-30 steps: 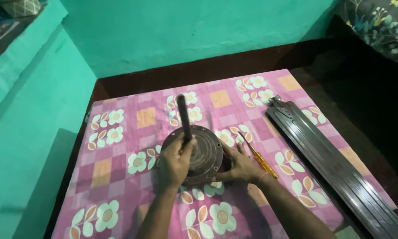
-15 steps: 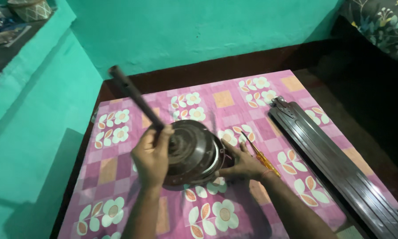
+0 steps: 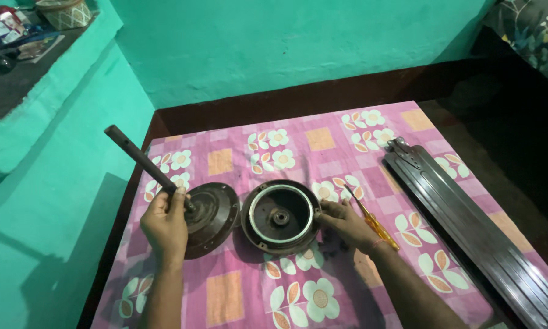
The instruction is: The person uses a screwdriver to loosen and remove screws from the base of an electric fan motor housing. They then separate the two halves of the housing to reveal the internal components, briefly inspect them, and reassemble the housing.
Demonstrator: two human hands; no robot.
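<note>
Cover [image 3: 210, 218] with its long shaft [image 3: 141, 159] just came off, left hand [image 3: 166, 225] clenched on it and tilting it left, while right hand [image 3: 347, 220] steadies the now-open housing [image 3: 280, 215] on the pink cloth [image 3: 322, 140].

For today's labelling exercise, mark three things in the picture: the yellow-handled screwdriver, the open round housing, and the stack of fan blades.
yellow-handled screwdriver [image 3: 380, 229], head view, on its yellow handle.
open round housing [image 3: 280, 216], head view, on its dark inner floor.
stack of fan blades [image 3: 469, 225], head view, on the middle of the top blade.
</note>
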